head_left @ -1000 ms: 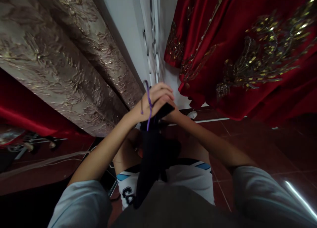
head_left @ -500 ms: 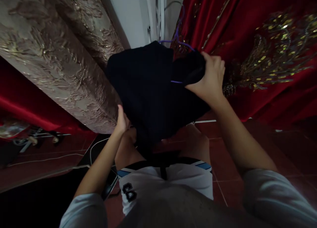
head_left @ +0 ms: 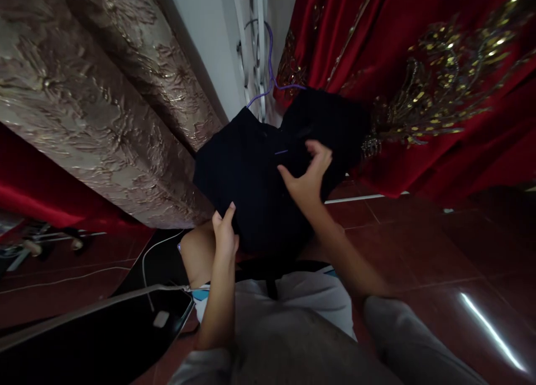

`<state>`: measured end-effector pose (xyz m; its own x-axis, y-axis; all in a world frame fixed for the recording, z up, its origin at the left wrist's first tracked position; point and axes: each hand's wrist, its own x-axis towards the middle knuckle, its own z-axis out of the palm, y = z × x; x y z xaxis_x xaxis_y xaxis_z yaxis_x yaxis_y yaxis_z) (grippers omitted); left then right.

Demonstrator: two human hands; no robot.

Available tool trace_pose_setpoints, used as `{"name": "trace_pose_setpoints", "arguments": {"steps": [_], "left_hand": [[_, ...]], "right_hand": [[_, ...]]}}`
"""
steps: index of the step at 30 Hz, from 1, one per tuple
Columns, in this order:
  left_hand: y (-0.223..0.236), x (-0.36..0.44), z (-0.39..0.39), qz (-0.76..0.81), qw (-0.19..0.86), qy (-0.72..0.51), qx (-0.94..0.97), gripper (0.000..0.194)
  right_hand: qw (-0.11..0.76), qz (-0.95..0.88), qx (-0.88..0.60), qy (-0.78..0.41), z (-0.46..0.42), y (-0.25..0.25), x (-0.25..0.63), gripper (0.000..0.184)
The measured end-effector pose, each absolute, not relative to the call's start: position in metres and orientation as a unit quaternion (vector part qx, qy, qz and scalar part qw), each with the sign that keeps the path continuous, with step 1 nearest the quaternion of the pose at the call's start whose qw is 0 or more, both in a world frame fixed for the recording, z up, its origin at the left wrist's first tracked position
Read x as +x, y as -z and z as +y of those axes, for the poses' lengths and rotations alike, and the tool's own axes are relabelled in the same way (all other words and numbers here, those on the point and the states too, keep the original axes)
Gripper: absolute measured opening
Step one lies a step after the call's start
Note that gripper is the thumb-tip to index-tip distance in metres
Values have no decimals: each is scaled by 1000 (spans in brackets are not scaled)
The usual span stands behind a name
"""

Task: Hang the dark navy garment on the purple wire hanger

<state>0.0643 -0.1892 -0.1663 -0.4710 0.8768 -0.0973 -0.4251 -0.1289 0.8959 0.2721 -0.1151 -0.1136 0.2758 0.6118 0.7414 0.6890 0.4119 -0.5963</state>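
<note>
Right now, my right grip [head_left: 310, 181] is spread, thumb and fingers well apart, at the middle of the frame over the dark garment [head_left: 255, 189]. From where I sit I can't tell whether its fingertips touch the cloth. My left grip [head_left: 225, 237] is lower and further left, at the garment's lower-left edge, thumb pointing up; I can't tell if it is pinching fabric or only resting against it. The garment fills the centre of my view, its folds too dark to read, with the purple hanger [head_left: 272, 82] rising from its top edge and the hook curving in front of the white metalwork [head_left: 259, 44] at upper centre. A short purple strip shows lower down, near my right thumb.

Pale textured cloth [head_left: 96, 106] takes the upper left, and red cloth [head_left: 427, 156] with gold sequins [head_left: 444, 89] the upper right. Below the garment I see white shorts [head_left: 310, 296]. Lower left, a white block [head_left: 161, 318] lies on a black surface [head_left: 96, 340]; red tiles [head_left: 406, 251] cover the lower right.
</note>
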Motion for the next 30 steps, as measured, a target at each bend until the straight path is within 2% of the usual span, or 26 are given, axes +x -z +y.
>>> {"name": "trace_pose_setpoints", "arguments": {"steps": [2, 4, 6, 8, 9, 12, 16, 18, 22, 24, 27, 30], "left_hand": [[165, 70, -199, 481, 445, -715, 244, 44], [167, 73, -206, 488, 393, -724, 288, 42], [173, 75, -210, 502, 289, -738, 346, 49], [182, 80, -212, 523, 181, -725, 409, 59], [187, 85, -212, 532, 155, -701, 449, 57], [199, 105, -210, 528, 219, -597, 563, 33], [203, 133, -203, 489, 338, -560, 578, 20], [201, 139, -200, 483, 360, -558, 571, 9], [206, 140, -193, 496, 348, -573, 552, 6], [215, 141, -188, 497, 328, -589, 546, 5], [223, 145, -178, 491, 308, -590, 563, 7], [207, 145, -166, 476, 278, -550, 627, 13]], "right_hand": [[599, -540, -591, -35, -122, 153, 247, 37], [609, -484, -613, -138, -136, 184, 234, 29], [597, -435, -622, -259, -156, 202, 233, 23], [548, -420, -622, -370, -175, 208, 239, 24], [515, -428, -616, -415, -183, 207, 243, 28], [444, -475, -579, -492, -191, 195, 254, 37], [444, -508, -567, -472, -189, 180, 258, 41], [475, -498, -548, -476, -190, 176, 257, 44], [499, -465, -482, -551, -178, 156, 258, 37], [517, -469, -463, -546, -156, 129, 260, 36], [591, -490, -432, -474, -113, 69, 261, 43], [629, -506, -408, -426, -86, 18, 256, 51]]}}
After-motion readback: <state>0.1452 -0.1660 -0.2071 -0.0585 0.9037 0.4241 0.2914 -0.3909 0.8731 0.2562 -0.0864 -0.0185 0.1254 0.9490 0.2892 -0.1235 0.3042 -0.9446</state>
